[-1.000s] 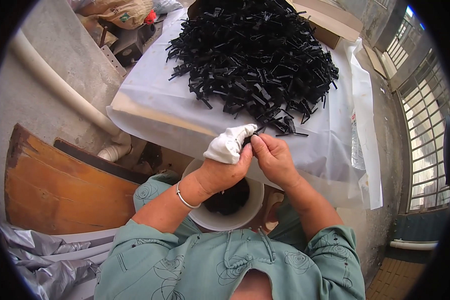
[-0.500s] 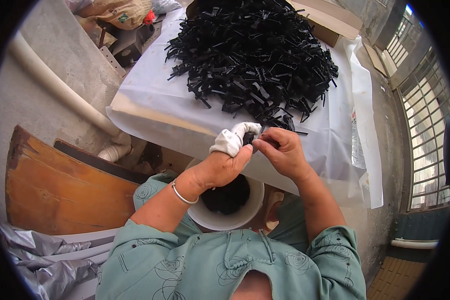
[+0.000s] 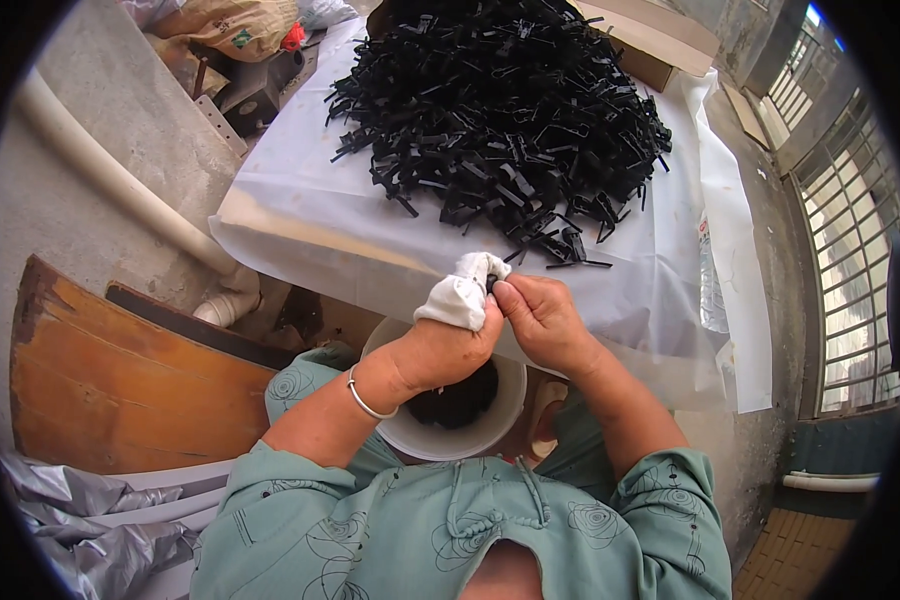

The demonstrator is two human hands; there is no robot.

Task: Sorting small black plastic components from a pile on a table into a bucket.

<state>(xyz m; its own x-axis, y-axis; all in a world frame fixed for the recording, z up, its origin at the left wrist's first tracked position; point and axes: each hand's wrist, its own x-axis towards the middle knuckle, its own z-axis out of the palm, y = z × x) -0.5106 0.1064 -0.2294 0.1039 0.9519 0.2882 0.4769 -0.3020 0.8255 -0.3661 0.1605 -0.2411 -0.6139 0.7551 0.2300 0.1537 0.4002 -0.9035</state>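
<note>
My left hand [image 3: 458, 335], its fingers covered by a white cloth glove [image 3: 454, 300] and a silver bangle on its wrist, is closed on a small black plastic piece [image 3: 491, 284]. Against the same piece, my right hand [image 3: 547, 318] is bare and pinched, thumb and fingertips together. Most of the piece is hidden between the fingers. Both hands meet over the near edge of a table covered in a white plastic sheet [image 3: 290, 165]. On the sheet lies a big heap of black plastic pieces [image 3: 500, 120]. Below my hands, between my knees, stands a white bucket [image 3: 516, 405] with black pieces in it.
A cardboard box [image 3: 660, 40] sits behind the heap. A clear plastic bottle [image 3: 710, 285] shows at the table's right side. To the left are a pale pipe [image 3: 120, 175], a brown wooden board [image 3: 135, 375] and stuffed sacks [image 3: 235, 30]. A barred window [image 3: 855, 260] is at right.
My right hand has shifted slightly left and down, closing in against my left hand. The black piece shows less between the fingers than before.
</note>
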